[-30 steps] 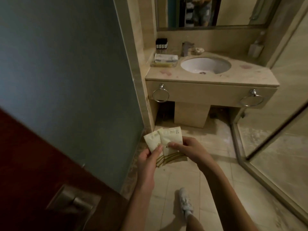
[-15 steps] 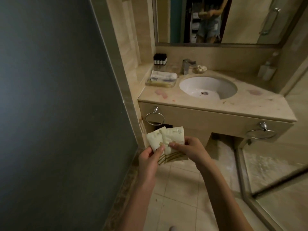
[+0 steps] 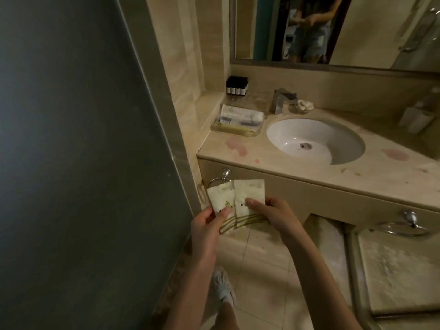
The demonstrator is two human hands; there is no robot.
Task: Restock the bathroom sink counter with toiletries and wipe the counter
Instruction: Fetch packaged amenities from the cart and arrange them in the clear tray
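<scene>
Two cream toiletry packets with gold stripes are fanned out in front of me, below the counter's front edge. My left hand (image 3: 206,226) pinches the left packet (image 3: 220,198) with the thumb on its face. My right hand (image 3: 270,214) grips the right packet (image 3: 250,194), which overlaps the left one. The beige sink counter (image 3: 309,172) carries pink stains at its left front and right side. A clear tray (image 3: 234,123) with wrapped toiletries sits at the counter's left, beside the white basin (image 3: 314,139).
Several small dark bottles (image 3: 69,85) stand at the back left corner. A faucet (image 3: 282,100) and a soap dish (image 3: 303,106) sit behind the basin. Towel rings (image 3: 217,181) hang on the counter front. A dark wall is on the left, a glass shower enclosure (image 3: 392,270) on the right.
I have stepped closer to the counter; it looms larger and the door has left the view. Both hands keep holding the packets the same way.
</scene>
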